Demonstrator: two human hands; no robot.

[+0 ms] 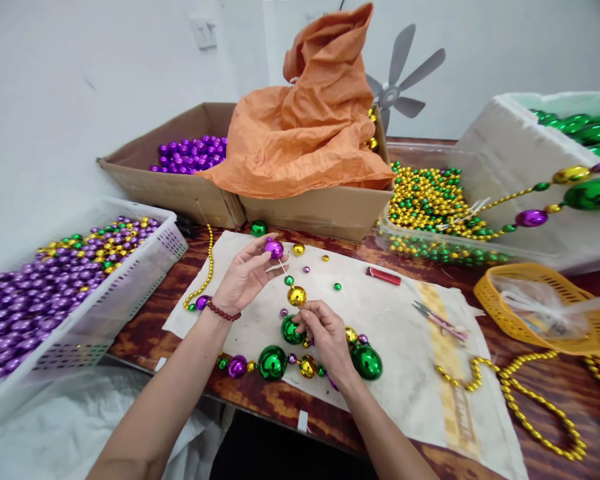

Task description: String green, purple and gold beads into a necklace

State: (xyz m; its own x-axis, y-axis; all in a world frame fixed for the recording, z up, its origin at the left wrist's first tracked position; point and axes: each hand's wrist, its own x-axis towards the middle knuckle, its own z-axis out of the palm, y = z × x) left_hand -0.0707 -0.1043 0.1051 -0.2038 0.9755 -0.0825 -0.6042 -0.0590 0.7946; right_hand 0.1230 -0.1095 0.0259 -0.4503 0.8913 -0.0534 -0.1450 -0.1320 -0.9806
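My left hand (246,270) pinches a shiny purple bead (274,249) raised above the white cloth (390,347). A taut pale string runs from it down to a small green bead (289,281) and a gold bead (297,295). Just below the gold bead, the fingers of my right hand (324,327) are closed on the strand; what they grip exactly is hidden. A large green bead (292,329) shows beside those fingers. The rest of the bead garland (273,363) curves along the cloth's near edge, ending at the right in another big green bead (367,361).
Loose beads, a red-handled box cutter (383,276) and scissors (440,321) lie on the cloth. Around it are a white basket (155,280), a cardboard box (310,212), a clear bin (430,230), a yellow basket (525,337) and a gold bead chain (535,400).
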